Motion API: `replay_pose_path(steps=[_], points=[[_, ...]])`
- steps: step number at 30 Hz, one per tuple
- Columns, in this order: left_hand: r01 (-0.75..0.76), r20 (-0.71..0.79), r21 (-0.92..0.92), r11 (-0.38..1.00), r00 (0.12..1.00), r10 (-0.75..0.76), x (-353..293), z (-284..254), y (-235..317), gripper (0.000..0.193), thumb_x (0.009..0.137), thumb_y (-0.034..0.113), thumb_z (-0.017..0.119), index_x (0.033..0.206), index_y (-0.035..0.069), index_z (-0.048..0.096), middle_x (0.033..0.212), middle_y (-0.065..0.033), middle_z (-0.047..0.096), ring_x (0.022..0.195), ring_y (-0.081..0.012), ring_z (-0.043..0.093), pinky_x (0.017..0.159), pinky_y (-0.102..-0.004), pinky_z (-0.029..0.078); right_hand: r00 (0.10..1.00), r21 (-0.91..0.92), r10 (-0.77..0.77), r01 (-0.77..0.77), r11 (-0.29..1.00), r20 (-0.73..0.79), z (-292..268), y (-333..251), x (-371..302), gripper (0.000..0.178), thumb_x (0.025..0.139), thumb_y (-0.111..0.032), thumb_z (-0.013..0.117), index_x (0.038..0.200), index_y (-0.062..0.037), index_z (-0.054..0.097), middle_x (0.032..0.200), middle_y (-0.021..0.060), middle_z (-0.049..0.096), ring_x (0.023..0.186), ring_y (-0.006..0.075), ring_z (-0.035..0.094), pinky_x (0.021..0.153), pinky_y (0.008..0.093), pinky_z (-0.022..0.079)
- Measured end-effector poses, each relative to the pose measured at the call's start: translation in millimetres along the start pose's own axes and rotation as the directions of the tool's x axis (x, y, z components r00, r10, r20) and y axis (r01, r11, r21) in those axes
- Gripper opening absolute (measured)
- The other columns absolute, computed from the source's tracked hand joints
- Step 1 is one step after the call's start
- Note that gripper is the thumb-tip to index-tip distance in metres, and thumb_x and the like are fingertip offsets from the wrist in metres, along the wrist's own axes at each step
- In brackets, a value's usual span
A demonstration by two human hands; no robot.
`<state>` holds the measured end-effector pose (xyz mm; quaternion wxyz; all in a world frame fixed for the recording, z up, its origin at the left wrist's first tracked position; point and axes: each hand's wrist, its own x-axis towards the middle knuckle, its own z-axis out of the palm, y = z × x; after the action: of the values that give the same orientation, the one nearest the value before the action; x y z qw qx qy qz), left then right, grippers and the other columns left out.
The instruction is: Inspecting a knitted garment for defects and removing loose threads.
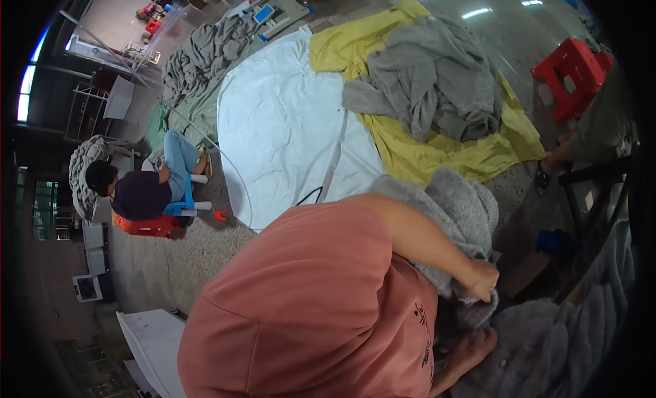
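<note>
Across the floor (164, 275), a white sheet (287, 117) and yellow sheet (437, 155) seemingly keep a grey pile (447, 76) clean; nearer, fluffy grey cloth (461, 203) lies under the extended left arm (430, 241). The right hand (473, 350) hangs low, fingers spread, any grip impossible to tell. Above, the left hand (482, 280) bunches the cloth's end, probably steadying it beside dark plush fabric (560, 333).

Sheet (287, 138): on the floor (191, 275), left of the cloth (451, 162)
Pile (441, 76): on the cloth
Seated person (145, 193): left of the sheet
Machine (290, 5): behind the sheet
Stool (579, 59): right of the cloth
Fabric (466, 206): before the cloth, in the left hand (482, 278)
</note>
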<state>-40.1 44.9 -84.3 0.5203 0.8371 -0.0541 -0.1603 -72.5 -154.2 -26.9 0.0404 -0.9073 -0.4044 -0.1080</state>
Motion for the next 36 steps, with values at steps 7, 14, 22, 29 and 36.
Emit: replay_pose_path(steps=[7, 14, 22, 29, 36], points=[[-0.238, 0.212, 0.084, 0.968, 0.953, 0.216, -9.0, -4.2, 23.4, 0.019, 0.06, 0.023, 0.055, 0.067, 0.006, 0.062, 0.069, -0.0166, 0.059, 0.068, -0.0354, 0.058, 0.061, -0.0446, 0.045, 0.904, 0.81, 0.398, -0.349, 0.472, 0.157, -47.5, -25.7, 8.5, 0.029, 0.058, -0.018, 0.054, 0.079, 0.0017, 0.057, 0.071, 0.0086, 0.057, 0.062, 0.0167, 0.05, 0.059, 0.0269, 0.041], [-0.072, 0.177, 0.129, 0.989, 0.983, 0.048, -4.5, -12.0, 25.5, 0.023, 0.062, 0.023, 0.058, 0.068, 0.0, 0.059, 0.072, -0.02, 0.058, 0.072, -0.0363, 0.056, 0.065, -0.042, 0.044, 0.736, 0.851, 0.443, -0.505, -0.144, 0.512, -32.9, -34.3, 30.7, 0.02, 0.062, -0.004, 0.065, 0.079, 0.0005, 0.055, 0.075, 0.0026, 0.057, 0.071, 0.008, 0.051, 0.066, 0.0208, 0.042], [-0.091, 0.166, 0.073, 0.993, 0.983, 0.078, -15.2, -11.1, 29.4, 0.027, 0.061, 0.017, 0.059, 0.084, 0.002, 0.059, 0.077, -0.019, 0.06, 0.076, -0.0356, 0.058, 0.068, -0.0419, 0.045, 0.696, 0.83, 0.456, -0.509, -0.231, 0.554, -23.4, -28.0, 4.8, 0.017, 0.071, -0.001, 0.066, 0.084, 0.0003, 0.055, 0.075, 0.002, 0.056, 0.07, 0.006, 0.05, 0.063, 0.0192, 0.041], [-0.539, 0.212, -0.131, 0.832, 0.805, 0.555, -20.7, -17.7, 35.3, 0.052, 0.054, 0.0, 0.054, 0.106, 0.011, 0.057, 0.084, -0.011, 0.056, 0.083, -0.0284, 0.057, 0.067, -0.034, 0.047, 0.707, 0.945, 0.627, -0.256, -0.204, 0.327, -18.1, -24.3, 1.8, 0.023, 0.07, 0.007, 0.057, 0.089, 0.0, 0.049, 0.087, 0.0075, 0.055, 0.077, 0.0098, 0.05, 0.07, 0.021, 0.041], [-0.492, 0.137, -0.327, 0.807, 0.82, 0.555, -23.6, -16.5, 42.9, 0.026, 0.061, 0.005, 0.059, 0.087, 0.008, 0.063, 0.078, -0.0097, 0.057, 0.069, -0.0272, 0.057, 0.059, -0.0336, 0.046, 0.717, 0.859, 0.673, -0.218, 0.464, -0.181, -17.6, -26.5, 1.6, 0.025, 0.063, 0.016, 0.046, 0.082, -0.0003, 0.046, 0.087, 0.0151, 0.055, 0.079, 0.0183, 0.052, 0.074, 0.0273, 0.043]])
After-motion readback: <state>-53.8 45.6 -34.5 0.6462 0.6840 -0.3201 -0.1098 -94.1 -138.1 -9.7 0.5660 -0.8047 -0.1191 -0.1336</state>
